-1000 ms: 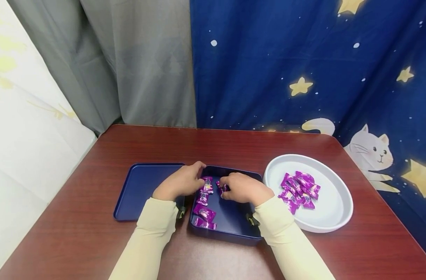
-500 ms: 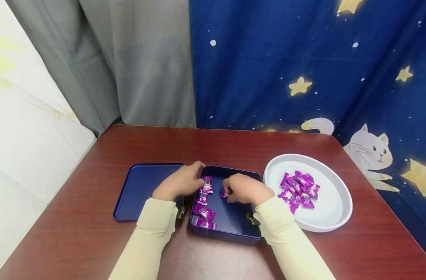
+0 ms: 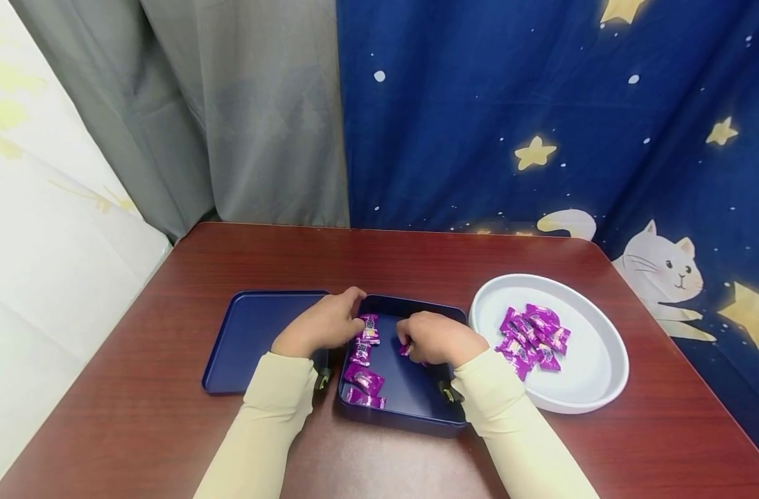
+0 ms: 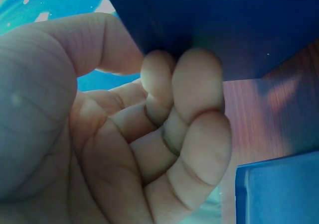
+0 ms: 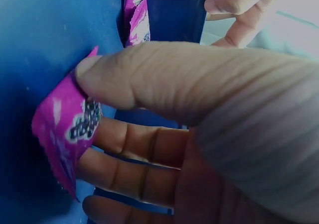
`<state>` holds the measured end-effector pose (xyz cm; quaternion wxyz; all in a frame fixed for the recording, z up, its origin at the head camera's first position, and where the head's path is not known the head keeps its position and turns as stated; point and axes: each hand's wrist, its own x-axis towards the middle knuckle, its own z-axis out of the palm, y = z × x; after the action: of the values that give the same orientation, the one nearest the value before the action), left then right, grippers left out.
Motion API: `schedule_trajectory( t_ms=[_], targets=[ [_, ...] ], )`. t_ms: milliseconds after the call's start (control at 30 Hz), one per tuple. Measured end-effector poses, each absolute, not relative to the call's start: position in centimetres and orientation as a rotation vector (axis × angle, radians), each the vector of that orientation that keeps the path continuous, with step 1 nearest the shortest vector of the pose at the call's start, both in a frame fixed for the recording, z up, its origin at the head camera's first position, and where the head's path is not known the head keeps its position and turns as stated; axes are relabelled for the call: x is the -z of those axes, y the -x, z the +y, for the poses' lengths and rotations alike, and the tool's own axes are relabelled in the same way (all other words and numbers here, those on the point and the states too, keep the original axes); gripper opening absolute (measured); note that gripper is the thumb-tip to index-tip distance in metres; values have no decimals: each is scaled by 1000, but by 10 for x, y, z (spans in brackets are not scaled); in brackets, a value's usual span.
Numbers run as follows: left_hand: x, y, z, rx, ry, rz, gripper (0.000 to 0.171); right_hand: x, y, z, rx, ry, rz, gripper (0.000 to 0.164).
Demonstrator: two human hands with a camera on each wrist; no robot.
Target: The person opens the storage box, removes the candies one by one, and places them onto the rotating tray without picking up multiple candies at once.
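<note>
A dark blue rectangular box (image 3: 400, 419) stands at the middle of the table. My left hand (image 3: 321, 323) grips its left wall near the far corner; the left wrist view shows thumb and curled fingers meeting at the blue wall (image 4: 209, 20). Inside the box, my right hand (image 3: 440, 338) pinches a purple wrapped candy (image 5: 65, 117) between thumb and fingers, close over the bottom. Several more candies (image 3: 364, 380) lie in a column along the box's left wall, the farthest one partly behind my left thumb.
To the right, a round white plate (image 3: 588, 388) holds a pile of purple candies (image 3: 535, 336). A flat dark blue lid (image 3: 245, 346) lies left of the box, partly under my left forearm. Curtains hang behind the table (image 3: 410, 256).
My right hand has shifted the candy slightly right and toward me inside the box, and it is more hidden by the fingers. My left hand keeps its place on the wall.
</note>
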<state>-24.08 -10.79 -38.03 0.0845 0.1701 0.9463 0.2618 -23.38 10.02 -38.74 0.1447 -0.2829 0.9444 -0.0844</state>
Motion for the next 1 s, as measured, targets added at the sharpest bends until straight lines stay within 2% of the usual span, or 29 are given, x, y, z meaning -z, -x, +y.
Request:
schedule_trajectory(
  t_ms=[600,1000],
  targets=[
    [381,241,-108,-783,-511,2825,49,379,230,103,155,717,2831,17],
    [380,241,-109,-776,-511,2828,49,366,224,110,207,871,2888,17]
  ],
)
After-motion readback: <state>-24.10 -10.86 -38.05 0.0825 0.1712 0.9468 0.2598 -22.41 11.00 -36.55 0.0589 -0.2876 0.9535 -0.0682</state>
